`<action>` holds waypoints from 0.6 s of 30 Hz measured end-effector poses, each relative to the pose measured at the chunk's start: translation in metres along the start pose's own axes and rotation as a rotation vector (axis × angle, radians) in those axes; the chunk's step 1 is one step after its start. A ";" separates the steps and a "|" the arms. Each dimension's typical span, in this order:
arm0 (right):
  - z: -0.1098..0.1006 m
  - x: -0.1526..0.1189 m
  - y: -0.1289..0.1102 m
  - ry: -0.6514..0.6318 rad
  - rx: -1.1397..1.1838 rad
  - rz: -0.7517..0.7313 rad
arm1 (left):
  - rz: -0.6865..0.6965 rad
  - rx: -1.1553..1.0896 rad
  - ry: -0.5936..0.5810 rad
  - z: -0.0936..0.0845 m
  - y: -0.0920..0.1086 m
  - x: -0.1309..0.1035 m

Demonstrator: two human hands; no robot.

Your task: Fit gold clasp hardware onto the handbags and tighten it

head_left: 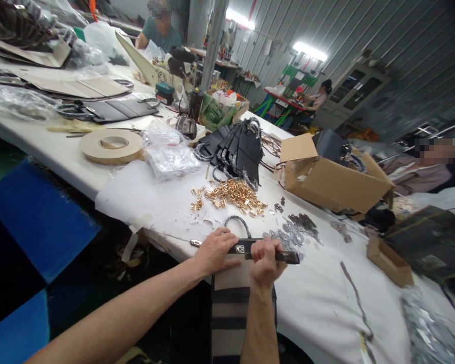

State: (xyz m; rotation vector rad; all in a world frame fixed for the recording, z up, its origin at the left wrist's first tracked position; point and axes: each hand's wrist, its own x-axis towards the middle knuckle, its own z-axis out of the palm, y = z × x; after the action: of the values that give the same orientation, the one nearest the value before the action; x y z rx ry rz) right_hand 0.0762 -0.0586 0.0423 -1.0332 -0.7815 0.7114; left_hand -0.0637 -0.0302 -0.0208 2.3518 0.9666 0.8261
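A black bag panel (231,296) with a pale, dark-banded underside hangs over the table's near edge. Along its top is a dark strip with a small silver metal fitting (240,248), and a wrapped loop handle (238,219) rises behind. My left hand (217,250) holds the strip left of the fitting, fingers across it and thumb on the near side. Just right of the fitting, my right hand (266,258) is closed around a dark bar-like tool (290,258), whose kind I cannot make out. A metal-tipped tool (195,243) pokes out beyond my left hand.
Gold clasps (237,194) lie piled behind my hands, with small metal plates (298,230) to their right. Black bag pieces (237,149), a tape roll (111,145) and a cardboard box (333,179) stand farther back. Other people sit at the far left, back and right.
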 end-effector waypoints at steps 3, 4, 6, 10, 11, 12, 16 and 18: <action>-0.007 0.003 -0.025 0.064 0.061 -0.082 | 0.071 0.033 -0.051 -0.014 -0.009 -0.010; -0.008 0.002 -0.031 0.090 0.075 -0.099 | 0.079 0.042 -0.054 -0.020 -0.012 -0.015; -0.007 -0.002 -0.037 0.118 0.100 -0.099 | 0.077 0.048 -0.055 -0.030 -0.019 -0.022; 0.008 -0.019 -0.028 0.026 0.169 -0.024 | 0.056 0.049 -0.081 -0.038 -0.024 -0.029; 0.013 -0.023 -0.023 0.004 0.181 -0.023 | 0.050 0.050 -0.086 -0.037 -0.024 -0.028; 0.017 -0.028 -0.019 -0.010 0.185 -0.030 | 0.044 0.050 -0.089 -0.037 -0.024 -0.028; 0.028 -0.041 -0.005 -0.016 0.164 -0.034 | 0.022 0.045 -0.102 -0.036 -0.022 -0.025; 0.030 -0.043 -0.003 -0.006 0.158 -0.011 | 0.006 0.042 -0.111 -0.037 -0.021 -0.025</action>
State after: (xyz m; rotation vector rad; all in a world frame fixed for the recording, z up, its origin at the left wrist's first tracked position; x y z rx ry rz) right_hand 0.0284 -0.0808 0.0443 -0.8835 -0.7230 0.7551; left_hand -0.1127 -0.0279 -0.0162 2.4098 0.9390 0.6753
